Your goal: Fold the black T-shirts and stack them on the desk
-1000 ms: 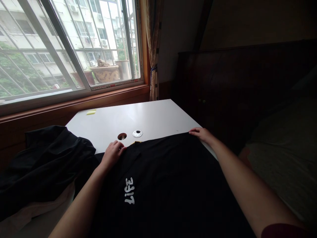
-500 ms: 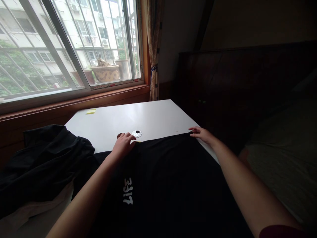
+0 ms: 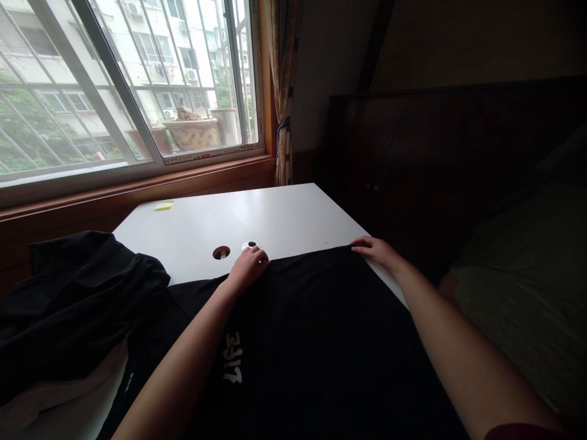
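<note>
A black garment (image 3: pixel 321 330) with white lettering lies spread over the near part of a white table (image 3: pixel 293 214). Its far edge runs between my two hands. My left hand (image 3: pixel 250 267) has its fingers curled down onto that edge, beside a round metal-rimmed hole (image 3: pixel 251 245). At the far right corner of the cloth, my right hand (image 3: pixel 375 250) pinches the fabric between thumb and fingers. Whether the garment is a shirt or something else, I cannot tell.
Dark crumpled cloth (image 3: pixel 92 293) is heaped at the left, over a pale piece beneath. A second hole (image 3: pixel 221 252) and a yellow sticky note (image 3: pixel 164 205) are on the tabletop. Behind stand a barred window (image 3: pixel 137 79) and a tied curtain (image 3: pixel 283 91).
My left hand has slid right along the garment's far edge, uncovering the second hole. My right hand stays at the corner. The view has shifted slightly.
</note>
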Action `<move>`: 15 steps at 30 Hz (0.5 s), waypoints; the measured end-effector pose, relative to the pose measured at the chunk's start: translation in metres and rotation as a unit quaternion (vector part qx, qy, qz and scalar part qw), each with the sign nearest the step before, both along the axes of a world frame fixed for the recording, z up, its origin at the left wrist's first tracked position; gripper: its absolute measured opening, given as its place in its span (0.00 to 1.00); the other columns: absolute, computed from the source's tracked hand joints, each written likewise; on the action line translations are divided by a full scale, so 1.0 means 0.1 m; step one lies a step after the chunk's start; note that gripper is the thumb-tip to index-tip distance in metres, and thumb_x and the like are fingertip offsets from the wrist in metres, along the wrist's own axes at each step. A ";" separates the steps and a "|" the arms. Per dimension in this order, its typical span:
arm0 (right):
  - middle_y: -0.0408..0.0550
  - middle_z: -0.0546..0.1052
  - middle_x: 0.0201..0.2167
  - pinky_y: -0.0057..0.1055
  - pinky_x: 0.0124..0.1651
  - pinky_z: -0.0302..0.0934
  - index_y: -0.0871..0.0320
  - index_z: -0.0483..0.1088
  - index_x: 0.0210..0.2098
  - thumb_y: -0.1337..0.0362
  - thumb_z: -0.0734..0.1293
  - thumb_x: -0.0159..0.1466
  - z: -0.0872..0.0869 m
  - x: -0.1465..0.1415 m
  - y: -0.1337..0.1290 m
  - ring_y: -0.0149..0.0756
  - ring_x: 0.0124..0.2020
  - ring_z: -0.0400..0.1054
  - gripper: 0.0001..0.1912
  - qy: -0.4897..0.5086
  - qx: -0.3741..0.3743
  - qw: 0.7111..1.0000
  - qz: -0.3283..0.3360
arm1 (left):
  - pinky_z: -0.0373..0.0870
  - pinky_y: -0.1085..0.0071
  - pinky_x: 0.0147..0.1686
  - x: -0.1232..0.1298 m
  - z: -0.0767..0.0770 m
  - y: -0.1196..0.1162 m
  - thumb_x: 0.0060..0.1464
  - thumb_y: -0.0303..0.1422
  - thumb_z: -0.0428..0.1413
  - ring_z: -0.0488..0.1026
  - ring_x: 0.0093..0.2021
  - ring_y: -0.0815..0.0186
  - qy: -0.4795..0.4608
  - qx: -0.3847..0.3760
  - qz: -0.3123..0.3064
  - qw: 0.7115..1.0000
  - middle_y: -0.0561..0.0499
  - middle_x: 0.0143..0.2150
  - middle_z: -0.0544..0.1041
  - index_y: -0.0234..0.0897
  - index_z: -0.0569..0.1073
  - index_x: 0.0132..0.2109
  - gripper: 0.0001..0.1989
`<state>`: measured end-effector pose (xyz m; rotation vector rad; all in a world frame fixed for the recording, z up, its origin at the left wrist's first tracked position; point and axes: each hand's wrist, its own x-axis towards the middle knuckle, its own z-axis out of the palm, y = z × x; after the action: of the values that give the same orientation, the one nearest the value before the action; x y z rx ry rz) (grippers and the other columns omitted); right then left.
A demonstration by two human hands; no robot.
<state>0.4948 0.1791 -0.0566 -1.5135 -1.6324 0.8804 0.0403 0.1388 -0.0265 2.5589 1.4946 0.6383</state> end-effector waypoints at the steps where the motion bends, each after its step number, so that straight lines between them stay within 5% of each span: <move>1: 0.47 0.81 0.42 0.40 0.54 0.64 0.52 0.79 0.41 0.52 0.75 0.54 0.00 0.00 0.00 0.46 0.47 0.74 0.18 -0.006 0.002 1.000 -0.003 | 0.70 0.63 0.42 0.00 -0.01 0.00 0.63 0.32 0.56 0.70 0.44 0.56 -0.002 -0.001 0.002 1.000 0.47 0.41 0.74 0.40 0.76 0.37 0.05; 15: 0.49 0.80 0.32 0.34 0.40 0.65 0.56 0.77 0.34 0.52 0.71 0.56 -0.01 -0.10 0.17 0.41 0.34 0.72 0.14 -0.051 -0.026 0.997 -0.060 | 0.68 0.59 0.48 0.04 -0.09 -0.02 0.67 0.33 0.50 0.67 0.49 0.53 0.034 -0.007 0.071 0.997 0.42 0.48 0.71 0.38 0.72 0.43 0.08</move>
<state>0.4849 0.1958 -0.0573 -1.6981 -1.5825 0.7986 0.0447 0.1370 -0.0360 2.5046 1.7099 0.5595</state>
